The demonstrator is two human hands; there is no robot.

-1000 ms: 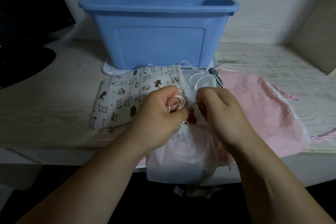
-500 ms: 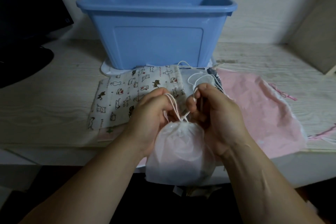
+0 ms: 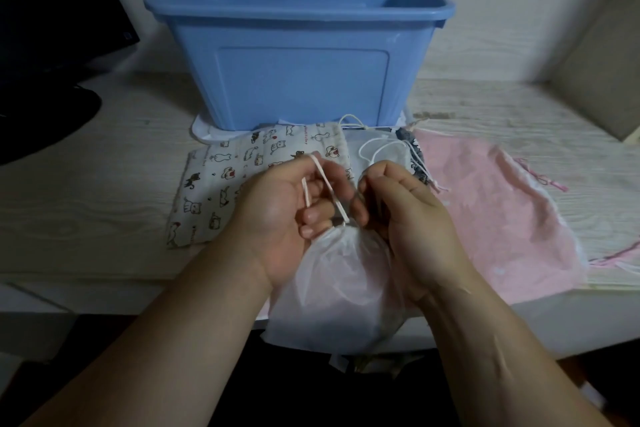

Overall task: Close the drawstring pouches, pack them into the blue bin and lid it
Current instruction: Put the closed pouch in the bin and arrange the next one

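Head view, one entry per item.

- Left hand (image 3: 277, 215): mine, palm turned toward me, fingers curled. The white cord (image 3: 325, 184) loops over my forefinger and runs down through my grip to the pouch neck.
- Right hand (image 3: 412, 218): mine, fingers curled in at the gathered neck of the white pouch (image 3: 332, 291), palm against its side. Exactly what the fingertips pinch is hidden.
- White pouch: thin and see-through, neck drawn tight. It is held between my two hands at the near edge of the table (image 3: 86, 191), its body hanging down past that edge.
- Bin (image 3: 301, 69): blue, no lid on it, standing at the back of the table, well beyond my hands. I cannot see what is inside.
- White sheet (image 3: 204, 128): under the bin, its edge showing at the bin's left foot. I cannot tell what it is.
- Cat-print pouch (image 3: 221, 184): lying flat, just in front of the bin, left of my hands.
- Pink pouch (image 3: 491, 215): lying flat, right of my hands, reaching the table edge.
- Dark pouch (image 3: 414, 146): mostly covered, between the cat-print and pink ones.
- Monitor (image 3: 52, 28): dark, at far left.
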